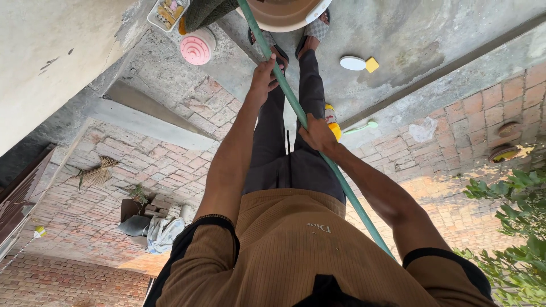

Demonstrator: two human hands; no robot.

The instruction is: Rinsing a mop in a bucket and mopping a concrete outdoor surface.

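Note:
I stand on a grey concrete floor and look down at my brown shirt, dark trousers and sandalled feet. A long green hose (347, 190) runs from my right side up toward a beige tub (278, 16) by my feet. My left hand (264, 77) grips the hose far out, close to the tub. My right hand (316, 135) grips it nearer my body, at knee height. Both arms are stretched forward.
A pink round lid (196, 48) and a tray of small items (166, 12) lie left of the tub. A white disc (353, 62), yellow sponge (372, 64), yellow bottle (333, 124) and green brush (364, 126) lie right. Brick paving, a rubble pile (153, 227), a green bush (515, 227).

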